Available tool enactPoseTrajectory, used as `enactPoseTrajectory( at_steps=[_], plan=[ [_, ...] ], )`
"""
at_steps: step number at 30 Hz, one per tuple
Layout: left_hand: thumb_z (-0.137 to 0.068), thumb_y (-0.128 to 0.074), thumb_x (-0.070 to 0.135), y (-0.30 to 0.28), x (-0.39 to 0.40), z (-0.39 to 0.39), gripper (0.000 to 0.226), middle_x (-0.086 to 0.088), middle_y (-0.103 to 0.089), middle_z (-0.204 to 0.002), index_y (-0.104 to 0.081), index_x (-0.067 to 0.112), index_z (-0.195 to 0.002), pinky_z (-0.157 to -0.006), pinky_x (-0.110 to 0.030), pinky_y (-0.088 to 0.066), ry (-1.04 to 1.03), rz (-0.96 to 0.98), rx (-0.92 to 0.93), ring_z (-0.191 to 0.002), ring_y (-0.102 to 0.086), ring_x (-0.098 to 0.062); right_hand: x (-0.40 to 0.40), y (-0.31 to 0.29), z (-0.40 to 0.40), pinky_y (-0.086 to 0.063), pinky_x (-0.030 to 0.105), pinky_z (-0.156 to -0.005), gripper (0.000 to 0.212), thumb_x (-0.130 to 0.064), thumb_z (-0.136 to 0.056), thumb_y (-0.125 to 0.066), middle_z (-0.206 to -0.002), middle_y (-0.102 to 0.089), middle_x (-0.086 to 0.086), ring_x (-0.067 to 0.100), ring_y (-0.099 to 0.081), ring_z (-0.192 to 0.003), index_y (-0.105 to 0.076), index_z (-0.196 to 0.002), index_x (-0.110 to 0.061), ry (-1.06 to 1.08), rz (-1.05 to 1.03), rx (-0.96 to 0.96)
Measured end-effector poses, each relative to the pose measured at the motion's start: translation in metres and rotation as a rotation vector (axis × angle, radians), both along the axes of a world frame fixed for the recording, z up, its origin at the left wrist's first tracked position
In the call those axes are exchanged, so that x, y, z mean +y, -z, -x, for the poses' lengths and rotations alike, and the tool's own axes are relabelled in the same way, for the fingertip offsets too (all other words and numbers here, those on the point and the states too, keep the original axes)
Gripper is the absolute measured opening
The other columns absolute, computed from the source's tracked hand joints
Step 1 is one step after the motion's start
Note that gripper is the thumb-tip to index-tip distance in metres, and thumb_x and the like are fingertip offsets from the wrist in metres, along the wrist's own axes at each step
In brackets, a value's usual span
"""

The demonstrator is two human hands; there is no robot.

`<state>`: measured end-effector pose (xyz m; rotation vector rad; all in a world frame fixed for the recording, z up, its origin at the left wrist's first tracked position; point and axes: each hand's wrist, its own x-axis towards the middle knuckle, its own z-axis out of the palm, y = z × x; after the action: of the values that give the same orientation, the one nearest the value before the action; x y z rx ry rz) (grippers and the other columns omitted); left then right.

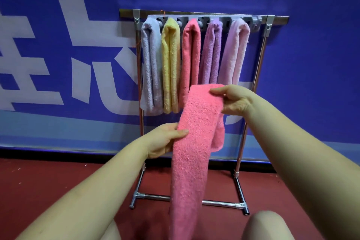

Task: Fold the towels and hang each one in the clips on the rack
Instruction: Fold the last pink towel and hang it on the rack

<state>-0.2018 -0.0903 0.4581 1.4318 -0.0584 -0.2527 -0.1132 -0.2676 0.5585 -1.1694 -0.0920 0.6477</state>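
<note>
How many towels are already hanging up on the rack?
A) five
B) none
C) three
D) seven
A: five folded towels hang side by side from the rack: a grey towel, a yellow towel, a coral towel, a purple towel and a pale pink towel. One more pink towel is not hung yet.

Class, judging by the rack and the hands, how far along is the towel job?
Done: five folded towels hang from the rack. In hand: the left hand and right hand hold a pink towel, folded lengthwise. Left: clipping it at the rack's right end.
</note>
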Motion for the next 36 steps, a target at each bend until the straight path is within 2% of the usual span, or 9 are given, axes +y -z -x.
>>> enactPoseTrajectory(
  at_steps=[5, 11, 17, 19, 24, 28, 31, 34, 36],
  plan=[
    [-0.095, -0.04, 0.003, -0.027, 0.005, -0.002, 0.023, 0.0, -0.074, -0.079, -0.061, 0.009, -0.103, -0.072, -0.021, -0.056, -0.039, 0.045, -0.068, -0.071, -0.069, -0.008, -0.005, 0.053, -0.003, -0.057, 0.041, -0.047, 0.056, -0.046, -0.094, -0.043, -0.068, -0.07, 0.021, 0.029, -0.07, -0.057, -0.064, -0.084, 0.005, -0.02, -0.078, 0.178],
    [-0.096, -0.039, 0.004, -0.049, -0.005, -0.02, 0.031, -0.002, -0.072, -0.076, -0.052, -0.002, -0.124, -0.067, -0.021, -0.056, -0.14, 0.032, -0.013, -0.067, -0.068, -0.009, -0.003, 0.098, 0.012, -0.056, 0.038, -0.073, 0.083, -0.077, -0.072, -0.044, -0.08, -0.07, 0.016, 0.027, -0.069, -0.072, -0.064, -0.086, 0.002, -0.144, -0.077, 0.273],
    [-0.098, -0.038, 0.007, -0.053, -0.003, -0.03, 0.035, -0.01, -0.061, -0.091, -0.045, -0.003, -0.131, -0.079, -0.029, -0.049, -0.238, -0.024, 0.061, -0.081, -0.058, -0.016, 0.012, 0.077, 0.028, -0.049, 0.026, -0.066, 0.011, -0.026, -0.084, -0.062, -0.066, -0.064, -0.002, 0.01, -0.059, -0.06, -0.063, -0.088, -0.016, -0.095, 0.223, -0.054],
    [-0.098, -0.038, 0.009, -0.054, 0.002, -0.032, 0.034, -0.01, -0.061, -0.093, -0.046, -0.002, -0.129, -0.088, -0.034, -0.047, -0.257, -0.012, 0.074, -0.082, -0.058, -0.017, 0.021, 0.072, 0.03, -0.046, 0.025, -0.065, 0.002, -0.015, -0.087, -0.059, -0.062, -0.063, -0.003, 0.008, -0.058, -0.054, -0.061, -0.086, -0.016, -0.04, 0.229, -0.077],
    [-0.095, -0.048, 0.026, -0.051, 0.009, -0.028, 0.02, 0.0, -0.067, -0.07, -0.062, 0.011, -0.094, -0.068, -0.023, -0.047, -0.288, -0.044, 0.195, -0.07, -0.057, -0.012, 0.034, 0.059, 0.03, -0.046, 0.018, -0.045, 0.009, -0.011, -0.09, -0.056, -0.051, -0.061, -0.003, 0.005, -0.055, -0.041, -0.06, -0.082, -0.011, 0.087, 0.146, -0.052],
    [-0.094, -0.051, 0.021, -0.045, 0.01, -0.029, 0.014, -0.001, -0.059, -0.08, -0.06, 0.012, -0.089, -0.066, -0.023, -0.047, -0.36, -0.056, 0.184, -0.07, -0.054, -0.012, 0.032, 0.06, 0.031, -0.047, 0.017, -0.043, 0.011, -0.013, -0.092, -0.055, -0.05, -0.062, -0.002, 0.007, -0.057, -0.042, -0.059, -0.082, -0.01, 0.098, 0.16, -0.047],
    [-0.095, -0.047, 0.016, -0.049, 0.005, -0.034, 0.014, -0.002, -0.06, -0.085, -0.059, 0.011, -0.089, -0.066, -0.024, -0.047, -0.356, -0.043, 0.14, -0.073, -0.055, -0.012, 0.017, 0.059, 0.033, -0.05, 0.025, -0.055, 0.019, -0.03, -0.09, -0.059, -0.066, -0.059, 0.002, 0.014, -0.058, -0.059, -0.059, -0.084, -0.012, 0.019, 0.353, -0.141],
    [-0.096, -0.043, 0.013, -0.057, -0.003, -0.037, 0.017, -0.002, -0.058, -0.081, -0.057, 0.011, -0.086, -0.063, -0.022, -0.042, -0.312, -0.062, 0.112, -0.071, -0.053, -0.011, -0.009, 0.055, 0.028, -0.049, 0.025, -0.06, 0.057, -0.061, -0.087, -0.046, -0.069, -0.067, 0.007, 0.02, -0.065, -0.064, -0.063, -0.073, -0.009, -0.026, 0.743, -0.327],
    [-0.095, -0.043, 0.012, -0.062, -0.005, -0.04, 0.017, -0.003, -0.056, -0.08, -0.058, 0.011, -0.088, -0.063, -0.021, -0.04, -0.255, -0.103, 0.092, -0.07, -0.051, -0.012, -0.02, 0.053, 0.022, -0.044, 0.023, -0.059, 0.058, -0.059, -0.09, -0.041, -0.071, -0.067, 0.008, 0.018, -0.063, -0.06, -0.061, -0.069, -0.009, 0.068, 0.798, -0.414]
  ],
)
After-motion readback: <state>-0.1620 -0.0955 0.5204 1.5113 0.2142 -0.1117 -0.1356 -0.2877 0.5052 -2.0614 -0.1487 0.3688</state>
